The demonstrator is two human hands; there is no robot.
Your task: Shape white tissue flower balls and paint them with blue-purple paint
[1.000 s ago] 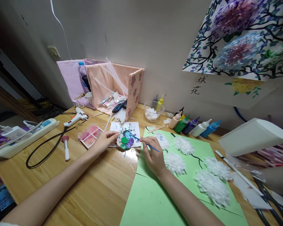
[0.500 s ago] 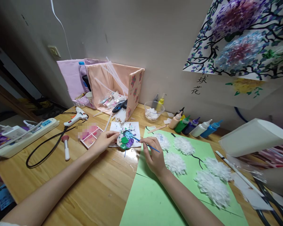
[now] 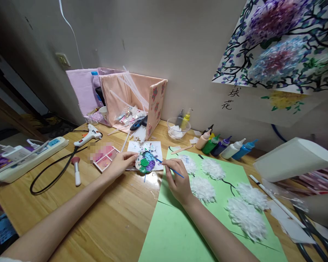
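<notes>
My left hand (image 3: 125, 162) grips the left rim of a small flower-shaped paint palette (image 3: 144, 162), whose wells carry green, purple and light blue paint. Between the fingers of my right hand (image 3: 178, 179) is a thin blue paintbrush (image 3: 175, 171), its tip over the upper right of the palette. A paint-spotted white sheet (image 3: 156, 146) lies under the palette. To the right, green paper (image 3: 177, 222) bears several fluffy white paper flowers (image 3: 203, 189) and short black painted branches. One flower (image 3: 188, 163) near my right hand has bluish touches.
Several paint bottles (image 3: 215, 145) line the wall beside a clear bowl (image 3: 178, 128) of white paper pieces. Left are a hot glue gun (image 3: 89, 134), a makeup brush (image 3: 76, 171) and a power strip (image 3: 38, 158). A fabric-covered box (image 3: 156, 105) stands behind; scissors (image 3: 314, 233) lie right.
The paintbrush has shifted very slightly, its tip still over the palette's upper right. My left hand keeps its place on the palette.
</notes>
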